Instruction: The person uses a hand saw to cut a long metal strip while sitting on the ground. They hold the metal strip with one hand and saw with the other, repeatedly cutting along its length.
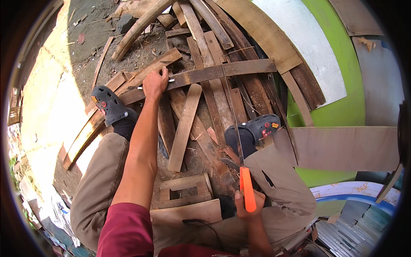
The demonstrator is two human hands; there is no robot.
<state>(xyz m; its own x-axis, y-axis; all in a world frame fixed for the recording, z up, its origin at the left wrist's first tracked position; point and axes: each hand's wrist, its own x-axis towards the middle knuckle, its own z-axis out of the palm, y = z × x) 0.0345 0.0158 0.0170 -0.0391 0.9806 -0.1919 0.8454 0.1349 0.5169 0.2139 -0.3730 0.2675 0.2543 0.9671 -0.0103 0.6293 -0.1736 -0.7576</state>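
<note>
A long dark wooden plank (pixel 201 75) lies crosswise over other boards in front of me. My left hand (pixel 155 82) is closed on it left of its middle, pressing it from above. Small white bits show on the plank at either side of that hand; I cannot tell what they are. Low at the right, my right hand (pixel 249 201) grips the orange handle (pixel 247 190) of a handsaw. Its thin blade (pixel 234 115) points away from me, and its far end crosses the plank right of the middle. Whether the teeth have cut into the wood is too small to tell.
My feet in dark clogs (pixel 112 105) stand at both sides among scattered boards. A short loose board (pixel 185 128) and a small wooden frame (pixel 184 190) lie between my legs. Green and white sheets (pixel 317 47) and a wide brown panel (pixel 346 147) are at the right.
</note>
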